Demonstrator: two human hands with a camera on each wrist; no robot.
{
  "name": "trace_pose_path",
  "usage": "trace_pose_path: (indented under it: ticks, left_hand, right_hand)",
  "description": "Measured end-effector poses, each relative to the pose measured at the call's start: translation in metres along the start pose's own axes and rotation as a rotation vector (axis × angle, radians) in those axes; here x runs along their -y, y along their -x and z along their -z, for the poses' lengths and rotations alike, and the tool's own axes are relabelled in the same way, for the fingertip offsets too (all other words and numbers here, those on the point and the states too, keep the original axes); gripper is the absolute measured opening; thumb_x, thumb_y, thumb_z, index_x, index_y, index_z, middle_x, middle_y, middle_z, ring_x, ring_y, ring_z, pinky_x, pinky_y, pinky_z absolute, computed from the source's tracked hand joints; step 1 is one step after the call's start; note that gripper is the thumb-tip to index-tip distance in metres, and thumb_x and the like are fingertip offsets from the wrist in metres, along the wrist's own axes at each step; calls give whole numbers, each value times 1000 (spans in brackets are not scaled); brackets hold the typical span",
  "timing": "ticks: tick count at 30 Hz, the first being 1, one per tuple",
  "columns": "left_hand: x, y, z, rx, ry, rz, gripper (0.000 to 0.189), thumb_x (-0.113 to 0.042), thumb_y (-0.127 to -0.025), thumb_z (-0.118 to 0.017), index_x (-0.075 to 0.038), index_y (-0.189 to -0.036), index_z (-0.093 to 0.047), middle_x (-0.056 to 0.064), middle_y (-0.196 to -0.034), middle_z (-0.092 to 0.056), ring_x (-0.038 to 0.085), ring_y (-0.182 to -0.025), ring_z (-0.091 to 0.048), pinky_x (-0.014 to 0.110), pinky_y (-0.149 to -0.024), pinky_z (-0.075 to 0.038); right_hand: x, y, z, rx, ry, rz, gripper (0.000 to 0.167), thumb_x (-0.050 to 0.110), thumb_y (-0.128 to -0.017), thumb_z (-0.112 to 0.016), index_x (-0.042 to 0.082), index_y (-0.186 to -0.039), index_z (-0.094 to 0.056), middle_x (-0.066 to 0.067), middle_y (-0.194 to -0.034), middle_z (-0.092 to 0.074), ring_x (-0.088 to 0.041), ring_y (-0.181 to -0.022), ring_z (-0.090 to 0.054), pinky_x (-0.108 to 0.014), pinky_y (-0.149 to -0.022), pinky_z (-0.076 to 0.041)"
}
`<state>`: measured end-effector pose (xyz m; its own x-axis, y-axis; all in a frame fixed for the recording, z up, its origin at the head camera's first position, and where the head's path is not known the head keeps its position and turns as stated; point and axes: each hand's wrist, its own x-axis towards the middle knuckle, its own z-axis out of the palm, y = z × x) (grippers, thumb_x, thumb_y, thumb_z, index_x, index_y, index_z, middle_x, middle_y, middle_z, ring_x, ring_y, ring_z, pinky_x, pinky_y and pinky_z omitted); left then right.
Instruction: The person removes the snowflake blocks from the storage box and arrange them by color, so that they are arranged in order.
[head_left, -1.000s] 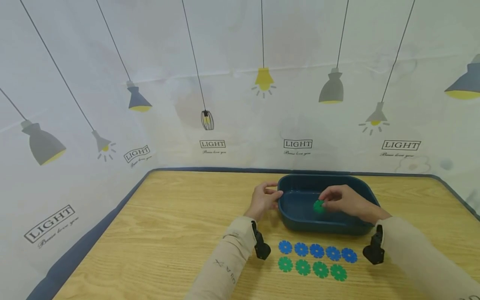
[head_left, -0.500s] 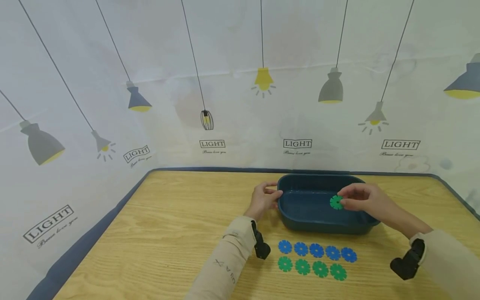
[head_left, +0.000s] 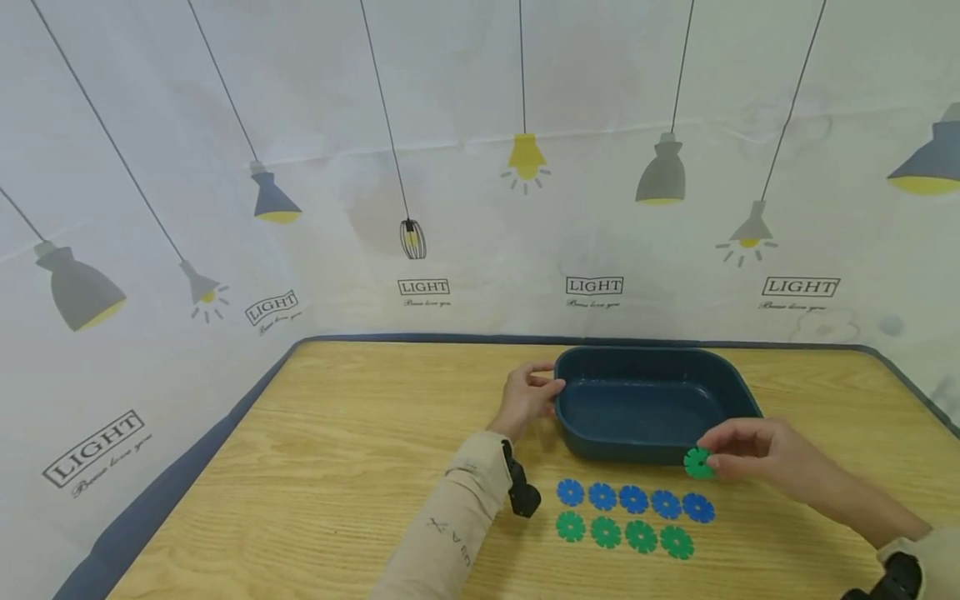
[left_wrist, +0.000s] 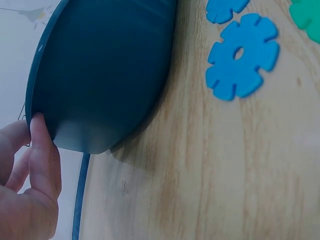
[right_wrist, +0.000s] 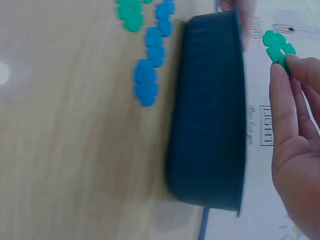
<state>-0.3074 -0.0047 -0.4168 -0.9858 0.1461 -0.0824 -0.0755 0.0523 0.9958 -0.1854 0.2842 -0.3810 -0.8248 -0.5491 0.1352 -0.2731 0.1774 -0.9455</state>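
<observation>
My right hand pinches a green snowflake disc by its edge, in front of the near right side of a dark blue basin. In the right wrist view the same green disc sits between thumb and fingertips. My left hand grips the basin's left rim, thumb on the edge; the left wrist view shows its fingers at the wall. In front of the basin lies a row of several blue snowflake discs, and nearer me a row of several green discs.
All of this stands on a wood-grain table. Behind it hangs a pale cloth printed with lamps, meeting the table's far edge just past the basin. A black wrist camera sits on the left sleeve, close to the disc rows.
My right hand has carried the green disc from over the basin's inside, rightward and toward me, past its near rim. The left hand stays at the rim; the rows have not moved.
</observation>
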Motion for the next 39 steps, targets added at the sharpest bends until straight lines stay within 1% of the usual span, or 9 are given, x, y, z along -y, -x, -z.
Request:
trace_pose_path:
  ticks: [4, 11, 14, 16, 19, 23, 27, 33, 39]
  left_hand:
    - [-1, 0, 0, -1, 4, -1, 35, -9, -81, -65, -5, -115, -57, 10, -86, -60, 14, -55, -57, 36, -56, -53]
    - [-1, 3, 1, 6, 5, -23, 31, -12, -81, -66, -9, -111, -58, 9, -86, -59, 20, -60, -61, 33, -55, -53]
    - [-2, 3, 1, 3, 3, -15, 31, -12, -81, -65, -9, -111, -58, 9, -86, -59, 19, -60, -61, 34, -56, -53]
    - [-2, 2, 1, -4, 2, 3, 32, -11, -81, -65, -9, -112, -58, 9, -87, -60, 18, -58, -60, 35, -57, -53]
    - [-2, 1, 0, -4, -1, 3, 34, -10, -81, -65, -7, -115, -57, 10, -87, -59, 15, -55, -58, 36, -57, -53]
    - [-2, 2, 0, 4, -1, -3, 36, -11, -81, -65, -6, -116, -56, 9, -87, -59, 13, -53, -57, 38, -58, -53]
    - [-3, 2, 0, 0, 1, 5, 35, -10, -81, -65, -6, -115, -57, 9, -85, -59, 13, -53, -56, 36, -57, -53]
    - [-2, 1, 0, -7, -8, -5, 34, -9, -81, -64, -5, -114, -56, 9, -85, -59, 14, -51, -55, 29, -51, -52]
    - [-2, 1, 0, -2, -8, -2, 35, -8, -81, -64, -5, -115, -56, 8, -84, -59, 13, -52, -56, 28, -51, -52]
  right_hand:
    - [-10, 7, -2, 42, -12, -19, 22, -4, -87, -49, 6, -103, -62, 2, -91, -63, -12, -80, -60, -30, -67, -52]
    - [-38, 16, -3, 125, -17, 49, 30, -10, -85, -48, 9, -103, -63, 6, -93, -64, -6, -77, -59, -25, -60, -51]
    - [-50, 20, -5, 160, -11, 51, 29, -11, -85, -48, 5, -103, -63, 7, -93, -64, -4, -78, -58, -25, -60, -51]
    - [-57, 23, -7, 164, 29, 45, 25, -11, -84, -49, 2, -101, -63, 8, -94, -64, -3, -79, -58, -23, -61, -50]
    - [-63, 26, -8, 163, 78, 40, 20, -9, -84, -52, -2, -99, -62, 7, -94, -63, -2, -79, -56, -22, -62, -49]
    - [-65, 26, -10, 159, 118, 59, 16, -6, -83, -56, -3, -97, -63, 5, -94, -63, -2, -80, -57, -21, -63, -50]
    - [-64, 26, -11, 149, 144, 54, 15, -4, -82, -57, -2, -96, -63, 6, -93, -64, -1, -79, -57, -21, -63, -50]
    - [-63, 25, -13, 145, 156, 3, 14, 1, -82, -60, -5, -94, -62, 6, -90, -63, -2, -77, -57, -23, -62, -50]
    - [-59, 25, -16, 142, 194, -77, 16, 7, -83, -61, -7, -92, -61, 5, -86, -62, -4, -73, -56, -22, -61, -49]
